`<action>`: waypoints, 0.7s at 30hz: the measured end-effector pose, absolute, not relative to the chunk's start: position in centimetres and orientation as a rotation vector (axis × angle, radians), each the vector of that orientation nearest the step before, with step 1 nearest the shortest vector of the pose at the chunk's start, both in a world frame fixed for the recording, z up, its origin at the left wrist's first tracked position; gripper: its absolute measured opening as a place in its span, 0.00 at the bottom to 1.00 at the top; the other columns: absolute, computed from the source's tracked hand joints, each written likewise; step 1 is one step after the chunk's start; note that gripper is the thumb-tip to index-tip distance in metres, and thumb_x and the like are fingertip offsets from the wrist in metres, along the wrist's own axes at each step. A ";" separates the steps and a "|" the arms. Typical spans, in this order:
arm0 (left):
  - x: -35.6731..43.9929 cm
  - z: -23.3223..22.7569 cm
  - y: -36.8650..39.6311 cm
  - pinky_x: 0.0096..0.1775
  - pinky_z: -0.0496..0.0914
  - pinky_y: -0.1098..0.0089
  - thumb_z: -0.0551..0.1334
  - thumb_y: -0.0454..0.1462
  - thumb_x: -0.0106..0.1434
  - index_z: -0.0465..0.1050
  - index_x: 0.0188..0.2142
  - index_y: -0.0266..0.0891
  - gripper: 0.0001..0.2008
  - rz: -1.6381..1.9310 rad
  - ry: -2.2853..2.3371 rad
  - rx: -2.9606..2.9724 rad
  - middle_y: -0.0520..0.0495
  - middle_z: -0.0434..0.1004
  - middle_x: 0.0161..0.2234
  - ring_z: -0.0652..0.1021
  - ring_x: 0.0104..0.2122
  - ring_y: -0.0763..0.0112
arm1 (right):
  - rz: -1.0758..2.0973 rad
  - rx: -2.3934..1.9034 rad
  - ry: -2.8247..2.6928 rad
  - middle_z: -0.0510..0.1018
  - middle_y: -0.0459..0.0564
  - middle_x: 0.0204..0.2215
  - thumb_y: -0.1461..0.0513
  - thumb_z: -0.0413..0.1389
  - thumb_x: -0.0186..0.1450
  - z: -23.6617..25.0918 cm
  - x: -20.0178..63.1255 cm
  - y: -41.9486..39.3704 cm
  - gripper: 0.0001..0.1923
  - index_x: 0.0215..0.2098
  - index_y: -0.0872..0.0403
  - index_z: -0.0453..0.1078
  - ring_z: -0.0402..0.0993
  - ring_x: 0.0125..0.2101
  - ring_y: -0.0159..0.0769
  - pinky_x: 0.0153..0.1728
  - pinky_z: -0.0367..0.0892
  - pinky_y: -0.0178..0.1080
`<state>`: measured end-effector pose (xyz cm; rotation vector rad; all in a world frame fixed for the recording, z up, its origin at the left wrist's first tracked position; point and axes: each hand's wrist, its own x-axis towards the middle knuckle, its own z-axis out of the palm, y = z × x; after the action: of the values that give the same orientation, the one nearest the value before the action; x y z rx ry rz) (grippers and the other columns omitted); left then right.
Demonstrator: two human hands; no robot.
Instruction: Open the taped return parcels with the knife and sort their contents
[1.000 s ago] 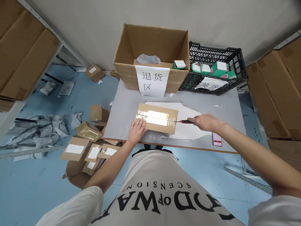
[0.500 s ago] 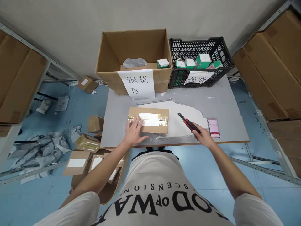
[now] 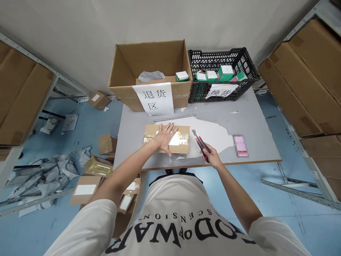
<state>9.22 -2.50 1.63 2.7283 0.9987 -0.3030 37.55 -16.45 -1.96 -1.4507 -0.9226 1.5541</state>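
The left hand [image 3: 165, 137] lies flat, fingers spread, on the taped parcel [image 3: 167, 138]. The right hand [image 3: 210, 157] is closed around a red utility knife [image 3: 200, 143], just beside the parcel on the surface [image 3: 255, 124].

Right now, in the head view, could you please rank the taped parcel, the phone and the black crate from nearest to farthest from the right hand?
From the right hand:
1. Taped parcel, just to its left.
2. Phone, to its right.
3. Black crate, at the table's far edge.

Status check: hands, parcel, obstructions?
Left hand flat on taped parcel. Right hand grips utility knife, beside the parcel. Phone lies clear.
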 end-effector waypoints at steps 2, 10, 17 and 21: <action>9.3 1.9 -2.8 0.55 0.36 0.37 0.66 0.59 0.35 0.35 0.66 0.32 0.67 -0.258 1.000 2.737 0.22 0.38 0.64 0.42 0.63 0.35 | 1.561 -1.449 -0.918 0.72 0.44 0.28 0.47 0.56 0.57 -1.9 37.3 -16.2 0.35 0.58 0.54 0.58 0.63 0.14 0.25 0.12 0.57 0.32; 9.4 2.7 -3.0 0.57 0.39 0.42 0.66 0.57 0.39 0.37 0.65 0.31 0.62 -0.170 1.016 2.740 0.24 0.46 0.62 0.50 0.61 0.37 | 1.588 -1.463 -0.912 0.71 0.44 0.27 0.46 0.56 0.57 -1.3 36.5 -15.7 0.37 0.59 0.54 0.57 0.62 0.15 0.25 0.12 0.57 0.31; 9.2 2.3 -2.8 0.58 0.38 0.41 0.65 0.58 0.39 0.36 0.65 0.30 0.63 -0.106 1.008 2.719 0.25 0.48 0.61 0.52 0.60 0.38 | 1.656 -1.425 -0.926 0.72 0.44 0.25 0.47 0.57 0.56 -0.9 37.1 -14.7 0.36 0.59 0.54 0.57 0.62 0.14 0.26 0.11 0.56 0.31; 9.0 2.3 -2.5 0.57 0.37 0.40 0.65 0.58 0.38 0.37 0.65 0.31 0.64 -0.046 1.062 2.693 0.25 0.48 0.61 0.52 0.60 0.37 | 1.698 -1.422 -0.976 0.71 0.42 0.24 0.48 0.57 0.57 -0.3 37.3 -13.2 0.36 0.59 0.54 0.57 0.61 0.12 0.25 0.11 0.54 0.31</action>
<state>8.97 -2.55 2.30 2.6933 1.0616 -0.0462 37.34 -13.24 -0.29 -1.4218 -0.9758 1.6977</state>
